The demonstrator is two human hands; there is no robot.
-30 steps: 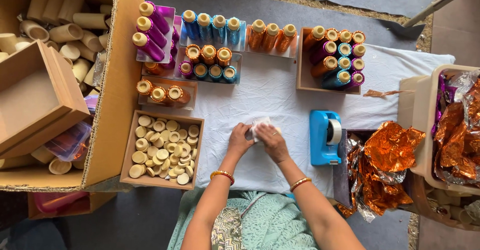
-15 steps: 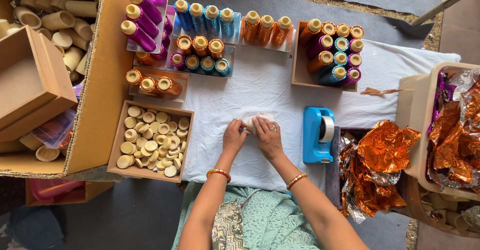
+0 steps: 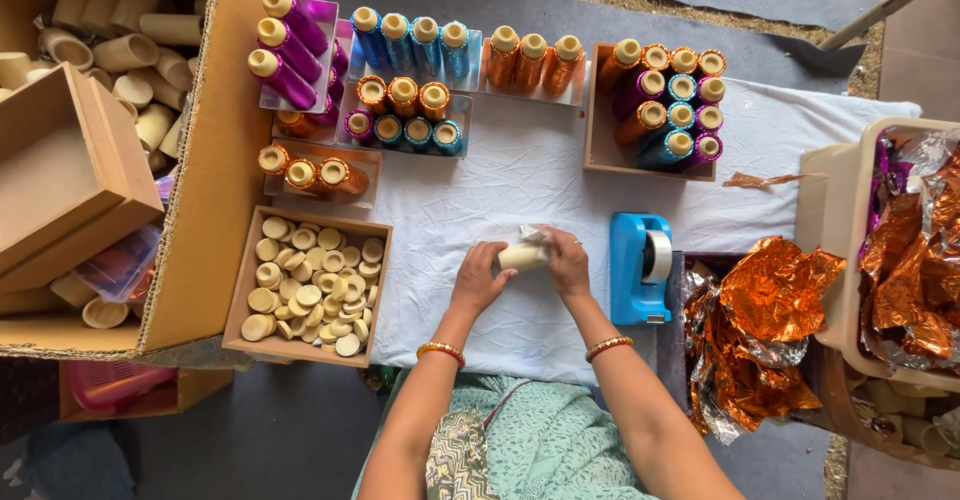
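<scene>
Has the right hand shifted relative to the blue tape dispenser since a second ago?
Yes. The right hand now sits closer to the blue tape dispenser, having moved toward it across the white cloth, holding the pale tube.

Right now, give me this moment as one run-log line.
left hand: holds cream tube | right hand: on tube's other end, white wrap there | over white cloth | blue tape dispenser: right, untouched

A pale cream tube (image 3: pixel 522 256) (lying sideways) rests above the white cloth.
</scene>
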